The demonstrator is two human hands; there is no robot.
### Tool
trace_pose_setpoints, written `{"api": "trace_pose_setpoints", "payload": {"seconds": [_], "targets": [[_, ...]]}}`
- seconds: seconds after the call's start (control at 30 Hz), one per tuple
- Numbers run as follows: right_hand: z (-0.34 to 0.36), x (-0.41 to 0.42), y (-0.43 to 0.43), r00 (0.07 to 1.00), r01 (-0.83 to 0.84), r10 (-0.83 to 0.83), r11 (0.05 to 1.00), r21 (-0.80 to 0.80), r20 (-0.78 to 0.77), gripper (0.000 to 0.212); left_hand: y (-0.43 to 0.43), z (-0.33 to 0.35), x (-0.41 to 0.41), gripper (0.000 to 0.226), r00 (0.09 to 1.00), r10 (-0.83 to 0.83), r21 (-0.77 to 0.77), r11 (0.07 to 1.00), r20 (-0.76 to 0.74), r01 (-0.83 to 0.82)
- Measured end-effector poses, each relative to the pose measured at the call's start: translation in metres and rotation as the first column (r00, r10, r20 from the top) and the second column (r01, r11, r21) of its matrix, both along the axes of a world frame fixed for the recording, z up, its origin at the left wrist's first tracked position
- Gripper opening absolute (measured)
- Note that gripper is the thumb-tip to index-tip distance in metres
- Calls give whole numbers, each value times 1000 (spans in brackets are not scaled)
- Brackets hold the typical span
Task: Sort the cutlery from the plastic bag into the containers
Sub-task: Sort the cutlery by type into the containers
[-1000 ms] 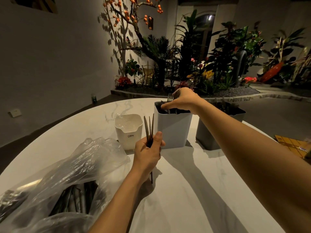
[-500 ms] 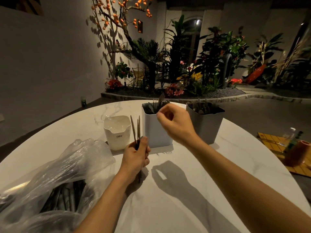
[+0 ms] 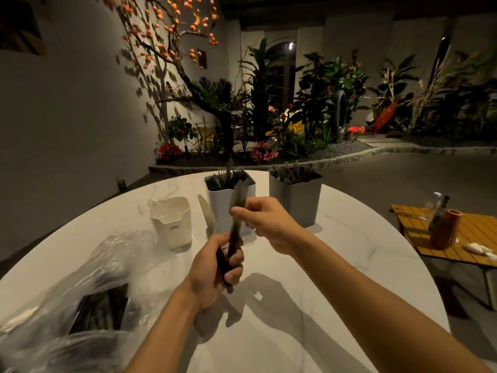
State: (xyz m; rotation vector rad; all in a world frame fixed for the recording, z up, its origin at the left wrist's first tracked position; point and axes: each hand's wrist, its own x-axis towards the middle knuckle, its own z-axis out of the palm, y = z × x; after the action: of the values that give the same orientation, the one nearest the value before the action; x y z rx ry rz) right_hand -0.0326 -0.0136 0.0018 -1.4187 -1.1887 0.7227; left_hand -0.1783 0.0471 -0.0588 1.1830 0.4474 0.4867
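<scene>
One plastic bag [image 3: 88, 270] lies crumpled at the left of the white marble tabletop [image 3: 336, 265], with a dark bundle of cutlery [image 3: 105, 310] showing through the film; the pieces inside are too murky to count. Three containers stand in a row toward the far edge. The first is a small white container [image 3: 172, 227] on the left, with no cutlery visible above its rim. The second is a taller pale middle container [image 3: 222, 208] with fork tines and other handles sticking up. The third is a grey container [image 3: 295, 205] on the right, also bristling with pieces that are too dim to count. Both hands meet in front of the middle container. The left hand [image 3: 215, 267] has its grip closed round the dark handles of two cutlery pieces [image 3: 233, 246], which it holds upright above the tabletop. One piece is a pale blade [image 3: 207, 215] leaning to the left. The other is a blurred piece [image 3: 236, 200] rising nearly straight up — its end overlaps the front of the middle container in this view. The right hand [image 3: 269, 224] pinches that blurred piece partway up between thumb and fingertips, and its remaining fingers are curled. To the right, apart from the tabletop, stands one low slatted side table [image 3: 473, 238]. It carries one terracotta cup [image 3: 443, 230] and one bottle [image 3: 437, 208] just beside it.
</scene>
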Motion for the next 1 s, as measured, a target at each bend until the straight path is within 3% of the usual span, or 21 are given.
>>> {"api": "trace_pose_setpoints", "payload": {"seconds": [0.17, 0.27, 0.4, 0.53, 0.63, 0.73, 0.87, 1.0], "targets": [[12, 3, -19, 975, -118, 134, 988, -95, 179, 15, -15, 13, 10, 34, 980, -103, 41, 993, -168, 111], [21, 16, -33, 955, -197, 231, 962, -187, 187, 14, -22, 23, 20, 42, 948, -133, 103, 980, -288, 169], [29, 34, -49, 945, -151, 210, 960, -236, 250, 28, -28, 34, 38, 46, 922, -129, 223, 949, -365, 221], [39, 53, -57, 956, -61, 97, 989, -136, 278, 18, -28, 49, 66, 7, 949, -23, 396, 905, -316, 154], [54, 63, -58, 947, -19, 56, 993, -118, 318, 10, -27, 64, 92, 1, 947, -17, 434, 886, -320, 163], [70, 77, -55, 939, 43, -13, 996, -79, 345, 11, -23, 86, 121, 9, 953, 61, 518, 848, -297, 107], [93, 109, -41, 885, 226, -252, 968, 113, 391, 11, -8, 114, 156, 40, 975, 201, 683, 725, -94, -84], [106, 151, -20, 664, 457, -590, 806, 375, 459, 16, 7, 133, 178, 48, 981, 189, 734, 671, -35, -103]]}}
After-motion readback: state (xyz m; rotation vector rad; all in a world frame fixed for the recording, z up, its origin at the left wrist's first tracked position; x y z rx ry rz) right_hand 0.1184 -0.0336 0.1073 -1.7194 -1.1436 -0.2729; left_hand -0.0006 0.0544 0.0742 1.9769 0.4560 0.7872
